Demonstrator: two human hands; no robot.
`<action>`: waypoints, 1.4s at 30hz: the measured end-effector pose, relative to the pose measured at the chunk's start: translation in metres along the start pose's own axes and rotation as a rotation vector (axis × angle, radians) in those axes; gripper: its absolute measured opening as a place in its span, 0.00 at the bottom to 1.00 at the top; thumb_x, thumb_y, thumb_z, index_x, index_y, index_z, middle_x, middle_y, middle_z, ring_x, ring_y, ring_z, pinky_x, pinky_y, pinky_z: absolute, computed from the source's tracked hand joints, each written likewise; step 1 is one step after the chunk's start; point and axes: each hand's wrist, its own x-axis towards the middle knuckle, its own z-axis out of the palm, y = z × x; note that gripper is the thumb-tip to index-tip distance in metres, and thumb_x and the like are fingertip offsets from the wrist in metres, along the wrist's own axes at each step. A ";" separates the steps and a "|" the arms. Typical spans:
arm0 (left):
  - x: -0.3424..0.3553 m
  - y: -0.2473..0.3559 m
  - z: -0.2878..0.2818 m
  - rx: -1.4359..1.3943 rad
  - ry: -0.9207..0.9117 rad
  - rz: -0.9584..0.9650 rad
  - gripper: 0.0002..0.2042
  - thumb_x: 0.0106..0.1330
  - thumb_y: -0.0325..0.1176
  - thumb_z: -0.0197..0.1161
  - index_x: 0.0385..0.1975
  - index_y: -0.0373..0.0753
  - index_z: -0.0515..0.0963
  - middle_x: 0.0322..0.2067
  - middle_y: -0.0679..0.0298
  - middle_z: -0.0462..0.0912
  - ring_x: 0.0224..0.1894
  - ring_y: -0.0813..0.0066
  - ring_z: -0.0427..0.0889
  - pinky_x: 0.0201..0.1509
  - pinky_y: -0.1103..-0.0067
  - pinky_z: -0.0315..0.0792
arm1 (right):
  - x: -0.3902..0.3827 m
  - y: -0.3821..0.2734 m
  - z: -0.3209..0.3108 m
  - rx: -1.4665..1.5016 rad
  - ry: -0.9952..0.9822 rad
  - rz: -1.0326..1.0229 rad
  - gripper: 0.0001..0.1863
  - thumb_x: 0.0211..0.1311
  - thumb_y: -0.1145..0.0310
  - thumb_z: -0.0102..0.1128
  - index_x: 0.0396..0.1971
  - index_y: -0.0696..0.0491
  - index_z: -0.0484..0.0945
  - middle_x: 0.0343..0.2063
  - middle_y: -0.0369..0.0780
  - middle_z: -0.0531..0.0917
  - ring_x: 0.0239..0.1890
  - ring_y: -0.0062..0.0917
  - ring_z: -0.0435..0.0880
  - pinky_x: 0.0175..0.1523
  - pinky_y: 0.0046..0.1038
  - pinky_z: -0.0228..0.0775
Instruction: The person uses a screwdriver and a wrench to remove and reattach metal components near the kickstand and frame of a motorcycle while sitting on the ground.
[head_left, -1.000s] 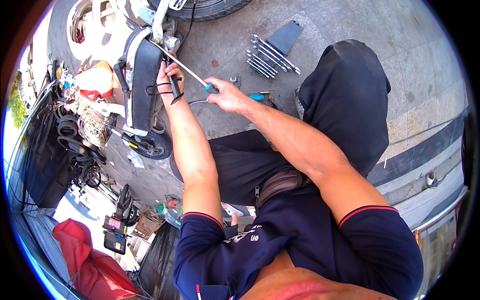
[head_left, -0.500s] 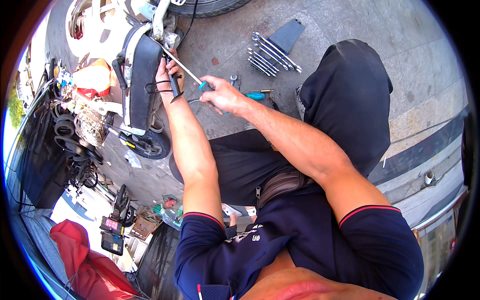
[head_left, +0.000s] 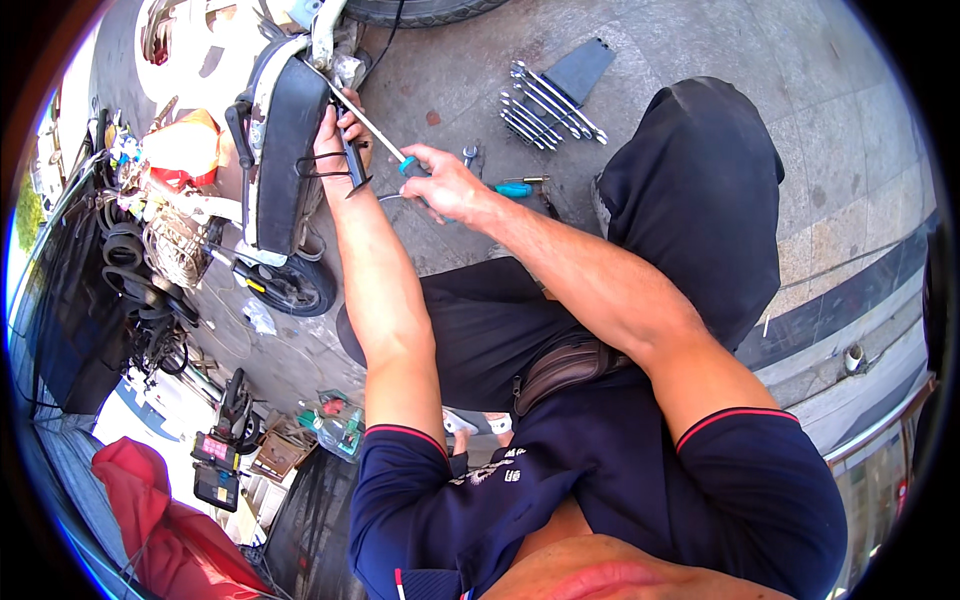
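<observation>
My right hand (head_left: 447, 187) is closed round the teal handle of a long-shafted screwdriver (head_left: 377, 132). Its shaft slants up and left to the end of a long black padded part (head_left: 292, 165) of a scooter, where the tip is hard to make out. Beside that part, my left hand (head_left: 331, 148) grips a narrow black piece (head_left: 354, 166) with a flared end. A thin black cable loops from it across the padding. My left fingertips are near the screwdriver shaft.
Several combination wrenches (head_left: 545, 108) lie by a dark grey holder (head_left: 580, 71) on the pavement. A teal-handled tool (head_left: 514, 190) and a small wrench (head_left: 470, 155) lie beyond my right hand. A small wheel (head_left: 295, 287) is below the padded part; a tyre (head_left: 425, 12) is at the top.
The black piece in my left hand has tilted slightly, its flared end shifting a little. My right hand stays on the screwdriver almost in place. The view has shifted slightly.
</observation>
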 end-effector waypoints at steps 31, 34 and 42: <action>0.012 -0.004 0.002 0.275 0.104 0.101 0.16 0.71 0.37 0.60 0.49 0.30 0.73 0.39 0.59 0.80 0.30 0.76 0.76 0.30 0.85 0.74 | -0.015 -0.022 0.025 0.061 0.068 0.065 0.26 0.57 0.75 0.59 0.58 0.51 0.72 0.21 0.35 0.75 0.14 0.18 0.70 0.16 0.24 0.58; 0.014 -0.009 0.009 0.363 0.261 0.174 0.16 0.69 0.38 0.62 0.46 0.29 0.74 0.38 0.58 0.81 0.31 0.74 0.79 0.33 0.83 0.77 | -0.015 -0.022 0.026 0.046 0.074 0.062 0.26 0.57 0.74 0.59 0.58 0.51 0.72 0.20 0.35 0.75 0.14 0.18 0.70 0.16 0.24 0.58; 0.027 0.005 -0.009 0.275 0.318 0.151 0.13 0.70 0.34 0.59 0.41 0.28 0.73 0.29 0.65 0.76 0.24 0.85 0.73 0.23 0.89 0.71 | -0.017 -0.031 0.023 0.011 0.057 0.083 0.26 0.58 0.74 0.59 0.59 0.51 0.72 0.20 0.34 0.75 0.13 0.18 0.69 0.15 0.24 0.58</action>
